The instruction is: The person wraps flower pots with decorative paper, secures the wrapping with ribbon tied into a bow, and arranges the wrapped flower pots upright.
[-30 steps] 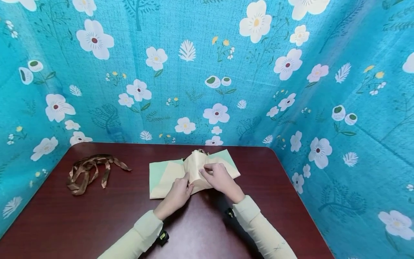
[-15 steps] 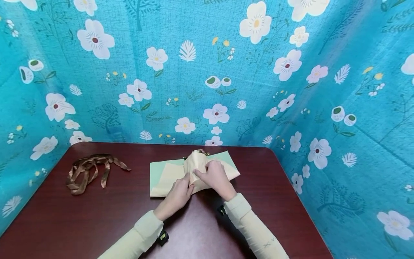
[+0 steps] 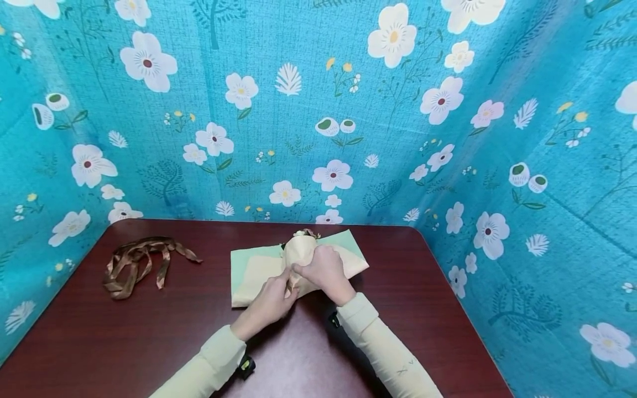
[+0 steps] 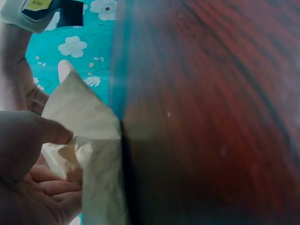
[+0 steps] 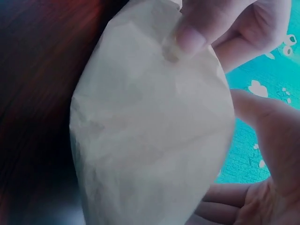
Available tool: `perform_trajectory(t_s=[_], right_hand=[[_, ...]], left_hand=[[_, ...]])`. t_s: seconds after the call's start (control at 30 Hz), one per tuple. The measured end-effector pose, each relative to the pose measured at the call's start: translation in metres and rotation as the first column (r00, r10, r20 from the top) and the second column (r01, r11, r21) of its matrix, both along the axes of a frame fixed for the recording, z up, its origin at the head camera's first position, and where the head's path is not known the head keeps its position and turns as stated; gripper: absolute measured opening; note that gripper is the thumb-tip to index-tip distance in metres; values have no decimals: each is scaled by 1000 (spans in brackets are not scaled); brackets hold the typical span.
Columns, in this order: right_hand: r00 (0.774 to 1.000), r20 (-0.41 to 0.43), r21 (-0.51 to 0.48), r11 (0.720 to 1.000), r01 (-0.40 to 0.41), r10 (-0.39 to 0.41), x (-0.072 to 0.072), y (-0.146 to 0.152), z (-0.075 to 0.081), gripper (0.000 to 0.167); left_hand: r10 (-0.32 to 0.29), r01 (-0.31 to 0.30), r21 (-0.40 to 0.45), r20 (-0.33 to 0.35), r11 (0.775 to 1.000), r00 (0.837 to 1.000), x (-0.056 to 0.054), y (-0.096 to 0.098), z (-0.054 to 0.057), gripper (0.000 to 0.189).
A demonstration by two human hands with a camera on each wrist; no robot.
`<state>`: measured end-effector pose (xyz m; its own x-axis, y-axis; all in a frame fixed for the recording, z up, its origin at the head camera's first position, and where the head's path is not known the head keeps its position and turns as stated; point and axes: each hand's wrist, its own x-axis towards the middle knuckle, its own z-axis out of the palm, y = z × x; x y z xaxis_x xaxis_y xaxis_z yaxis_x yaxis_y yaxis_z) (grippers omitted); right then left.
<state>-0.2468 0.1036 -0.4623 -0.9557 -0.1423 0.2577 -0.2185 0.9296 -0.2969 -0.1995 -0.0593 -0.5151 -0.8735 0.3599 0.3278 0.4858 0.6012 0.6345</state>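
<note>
A small bouquet lies wrapped in cream wrapping paper (image 3: 300, 250), with a bit of its flowers (image 3: 307, 232) showing at the far end. Pale green paper (image 3: 241, 265) spreads out beneath on both sides. My left hand (image 3: 269, 301) pinches the gathered near end of the wrapping paper; its thumb (image 4: 58, 132) lies on a fold in the left wrist view. Against the right side of the wrap, my right hand (image 3: 325, 272) grips the paper, thumb toward the left hand. In the right wrist view, the wrapping paper (image 5: 150, 122) hides part of the right hand's fingers.
A loose bundle of brown satin ribbon (image 3: 130, 268) lies at the left of the dark red table (image 3: 174, 326). Behind and to the right hangs a blue flowered curtain (image 3: 298, 132). Each forearm wears a small black device beneath the cuff.
My right hand has moved left and closer over the wrap, from pinching its right edge to gripping near the left hand. The left hand has stayed nearly in place, and more flowers show.
</note>
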Motion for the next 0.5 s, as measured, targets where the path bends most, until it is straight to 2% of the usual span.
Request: perform_trajectory(t_s=[0.13,0.23,0.3,0.4,0.5], right_hand=[[1000,-5,33,999,22,-22,2,-3,1,59],[999,4,57,997,46,-47,1,-4,-1,61],[998,13,77,995,65,-66,0,-5,-2,62],[996,30,108,991,81,-84,-3,-6,-5,61],[995,47,141,986,85,-92,-6,-8,-6,59]], left_hand=[[-30,30,17,19,999,999,2,-11,4,42],[-19,17,33,52,999,998,4,-22,10,44],[26,-28,33,50,999,998,5,-32,13,45],[128,-129,25,40,991,991,4,-49,17,47],[219,-222,17,109,975,970,3,-67,19,53]])
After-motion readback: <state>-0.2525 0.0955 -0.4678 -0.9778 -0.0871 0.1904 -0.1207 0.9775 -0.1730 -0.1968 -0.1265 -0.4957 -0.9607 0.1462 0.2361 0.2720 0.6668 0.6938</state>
